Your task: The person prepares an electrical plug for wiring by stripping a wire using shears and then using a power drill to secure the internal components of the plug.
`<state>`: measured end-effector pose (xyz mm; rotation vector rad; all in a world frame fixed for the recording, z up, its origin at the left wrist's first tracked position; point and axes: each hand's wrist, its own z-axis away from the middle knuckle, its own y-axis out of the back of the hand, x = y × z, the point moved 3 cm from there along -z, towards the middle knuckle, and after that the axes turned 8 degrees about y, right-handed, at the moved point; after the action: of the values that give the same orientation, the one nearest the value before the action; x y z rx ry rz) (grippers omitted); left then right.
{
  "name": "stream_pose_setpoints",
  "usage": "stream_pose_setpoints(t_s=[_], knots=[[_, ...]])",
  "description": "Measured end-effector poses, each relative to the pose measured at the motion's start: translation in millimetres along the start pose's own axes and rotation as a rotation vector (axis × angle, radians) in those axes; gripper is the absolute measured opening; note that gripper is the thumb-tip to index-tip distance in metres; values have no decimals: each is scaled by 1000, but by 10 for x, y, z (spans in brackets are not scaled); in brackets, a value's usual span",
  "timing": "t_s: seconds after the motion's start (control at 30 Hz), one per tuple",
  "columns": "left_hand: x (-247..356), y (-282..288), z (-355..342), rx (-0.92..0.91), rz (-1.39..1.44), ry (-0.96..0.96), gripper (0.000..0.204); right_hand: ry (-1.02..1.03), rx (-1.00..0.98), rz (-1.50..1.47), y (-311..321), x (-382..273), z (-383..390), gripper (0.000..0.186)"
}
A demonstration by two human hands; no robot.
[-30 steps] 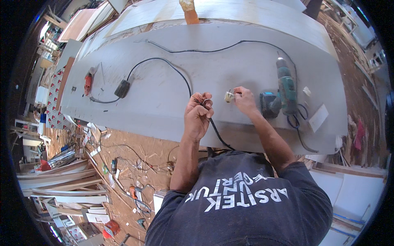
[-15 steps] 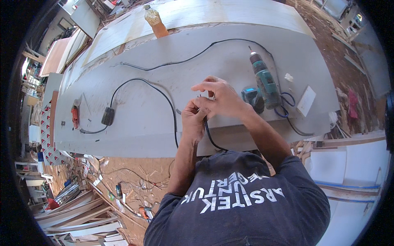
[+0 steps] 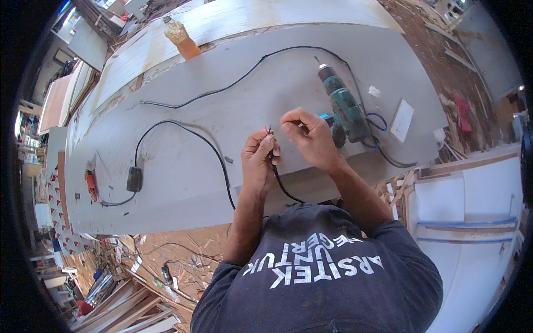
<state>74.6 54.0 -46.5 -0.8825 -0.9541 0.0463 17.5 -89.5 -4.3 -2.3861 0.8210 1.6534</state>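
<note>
Above the near edge of a grey tabletop (image 3: 194,150), my left hand (image 3: 258,164) grips a black electrical cable (image 3: 283,186). Its split end points up past the fingertips, showing a red and a dark wire end. The rest of the cable runs down behind my shirt. Just right of those wire ends, apart from them, is my right hand (image 3: 312,141), its thumb and fingers curled together. Whatever may be between these fingers is hidden. Close beyond the right hand lies a green and black cordless drill (image 3: 345,108), its battery partly covered by the hand.
Another black cable (image 3: 222,89) crosses the far side. At left lie a cable with a black box (image 3: 134,179) and a red-handled tool (image 3: 91,184). A bottle of orange liquid (image 3: 183,41) stands at the back. A white block (image 3: 402,120) lies right of the drill.
My right hand has drawn away from the left, opening a gap between them, and its fingers have curled in. The left keeps hold of the cable, whose wire ends now show. The view has shifted.
</note>
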Motion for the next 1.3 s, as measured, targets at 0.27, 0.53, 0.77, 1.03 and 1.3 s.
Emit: stream_pose_setpoints(t_s=[0.27,0.53,0.77,1.03,1.3], knots=[[-53,-33,-117,-2,-70,52,10,219,-21,263,0,-126,47,8],[-79,-263,-144,42,-126,15,17,595,195,458,-51,-139,357,9],[-137,-390,-172,29,-215,-51,14,363,212,366,131,-66,463,7],[-206,-434,-118,-54,-269,-37,12,-232,-138,7,406,-223,253,27],[-273,-604,-63,27,-28,36,12,176,50,214,332,-206,459,26]])
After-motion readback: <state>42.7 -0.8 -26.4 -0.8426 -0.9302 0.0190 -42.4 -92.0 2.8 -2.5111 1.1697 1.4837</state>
